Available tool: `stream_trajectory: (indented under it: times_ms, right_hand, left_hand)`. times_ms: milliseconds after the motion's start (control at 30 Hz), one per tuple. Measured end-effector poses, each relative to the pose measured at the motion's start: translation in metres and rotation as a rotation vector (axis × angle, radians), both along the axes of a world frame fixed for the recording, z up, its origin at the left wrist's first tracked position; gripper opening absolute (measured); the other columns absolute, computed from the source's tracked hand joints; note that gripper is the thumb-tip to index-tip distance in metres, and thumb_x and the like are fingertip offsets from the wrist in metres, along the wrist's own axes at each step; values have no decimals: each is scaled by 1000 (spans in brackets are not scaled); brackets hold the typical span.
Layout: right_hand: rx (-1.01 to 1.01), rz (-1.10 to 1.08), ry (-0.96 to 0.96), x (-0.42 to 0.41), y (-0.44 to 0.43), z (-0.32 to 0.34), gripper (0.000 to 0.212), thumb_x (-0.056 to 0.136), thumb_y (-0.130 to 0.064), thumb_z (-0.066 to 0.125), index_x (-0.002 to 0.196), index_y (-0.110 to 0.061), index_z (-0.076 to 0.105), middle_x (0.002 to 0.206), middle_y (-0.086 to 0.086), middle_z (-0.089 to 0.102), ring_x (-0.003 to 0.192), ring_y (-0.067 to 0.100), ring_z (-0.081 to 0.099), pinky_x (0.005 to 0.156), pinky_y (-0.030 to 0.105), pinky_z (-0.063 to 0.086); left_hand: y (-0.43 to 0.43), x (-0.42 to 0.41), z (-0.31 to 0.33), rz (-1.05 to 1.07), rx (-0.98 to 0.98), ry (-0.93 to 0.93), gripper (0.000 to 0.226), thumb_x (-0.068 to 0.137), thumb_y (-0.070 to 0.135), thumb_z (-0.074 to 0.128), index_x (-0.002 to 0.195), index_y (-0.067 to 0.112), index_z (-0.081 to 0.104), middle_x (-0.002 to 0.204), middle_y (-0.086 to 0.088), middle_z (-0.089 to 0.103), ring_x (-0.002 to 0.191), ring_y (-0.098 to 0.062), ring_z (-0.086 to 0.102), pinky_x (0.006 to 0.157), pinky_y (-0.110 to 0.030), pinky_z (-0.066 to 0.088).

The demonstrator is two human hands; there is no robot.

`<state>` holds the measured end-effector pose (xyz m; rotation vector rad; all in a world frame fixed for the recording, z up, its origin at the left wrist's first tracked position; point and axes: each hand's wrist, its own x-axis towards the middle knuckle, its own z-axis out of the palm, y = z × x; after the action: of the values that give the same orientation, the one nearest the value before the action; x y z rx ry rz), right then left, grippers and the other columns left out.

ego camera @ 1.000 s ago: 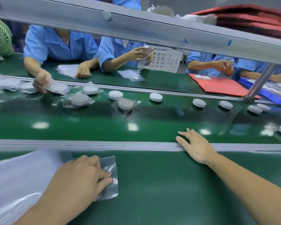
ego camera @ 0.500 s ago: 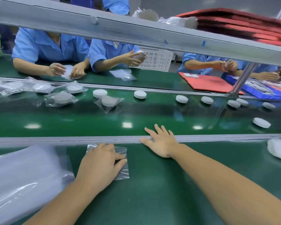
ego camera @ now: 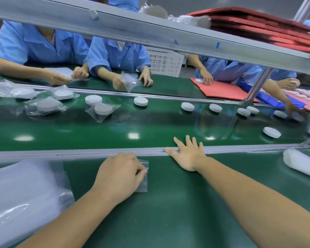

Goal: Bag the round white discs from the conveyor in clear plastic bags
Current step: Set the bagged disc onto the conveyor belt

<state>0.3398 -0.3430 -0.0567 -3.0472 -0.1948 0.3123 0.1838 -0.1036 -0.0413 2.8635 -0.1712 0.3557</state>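
My left hand (ego camera: 120, 173) lies on a small clear plastic bag (ego camera: 142, 185) on the green bench, its fingers curled and pinching the bag's right edge. My right hand (ego camera: 187, 154) rests flat with spread fingers across the grey rail (ego camera: 79, 152) at the conveyor's near edge. Several bare round white discs ride the conveyor belt (ego camera: 115, 133); the nearest one (ego camera: 271, 132) is to the right of my right hand. Further discs (ego camera: 141, 101) (ego camera: 187, 106) sit along the far side. Bagged discs (ego camera: 103, 109) (ego camera: 47, 105) lie at the left.
A stack of clear bags (ego camera: 23, 194) lies at my left. A white roll (ego camera: 302, 163) is at the right bench edge. Workers in blue shirts (ego camera: 118, 56) handle bags across the belt. A metal shelf beam (ego camera: 150, 33) crosses overhead, with red trays (ego camera: 220, 89) beyond.
My left hand slid the small bag to the right, away from the stack, and its fingers have curled onto the bag's edge. My right hand stays on the rail. Discs travelled leftward on the belt.
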Motion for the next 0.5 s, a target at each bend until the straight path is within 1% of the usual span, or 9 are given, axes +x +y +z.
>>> stream_trajectory:
  times_ms: [67,133,233,300,400,500]
  right_hand:
    - [-30,13,7,-1,1,-6,105,68,-100,1,160,-49,2,172,2,-6,158,31,-8,125,57,-7]
    - [-3,22,-10,-1,-1,-7,102,69,-100,1,159,-52,4,172,-3,-4,159,27,-6,125,56,-6]
    - [74,42,-61,-3,-2,-8,95,76,-95,7,159,-50,16,172,-5,4,159,22,0,126,53,-5]
    - [133,50,-104,-6,-2,-9,91,80,-90,11,158,-45,27,171,-4,12,158,20,5,127,51,-2]
    - [201,40,-183,-10,-3,-8,79,90,-82,23,156,-40,35,170,1,19,158,21,5,128,47,2]
    - [236,35,-233,-14,-4,-8,68,96,-74,31,153,-38,41,169,1,23,158,20,5,128,45,5]
  left_hand:
    - [-2,-1,-5,-4,-1,32,30,97,57,44,97,46,72,102,26,59,102,-4,50,79,-28,37]
    - [-2,-3,-10,-2,-1,43,33,97,60,42,102,47,72,105,27,57,106,-3,46,83,-29,36]
    - [-3,-4,-14,-1,13,38,36,98,61,39,108,49,71,104,27,54,105,-4,44,84,-30,36]
    - [-4,-3,-16,-4,13,32,36,98,61,39,109,49,71,103,27,53,103,-4,44,89,-29,38]
    - [-5,-3,-18,0,-2,34,36,98,59,40,103,45,73,98,27,52,99,-4,43,93,-30,40]
    - [-8,-1,-17,13,-14,-11,34,97,55,43,95,40,74,97,26,57,96,-3,48,87,-27,40]
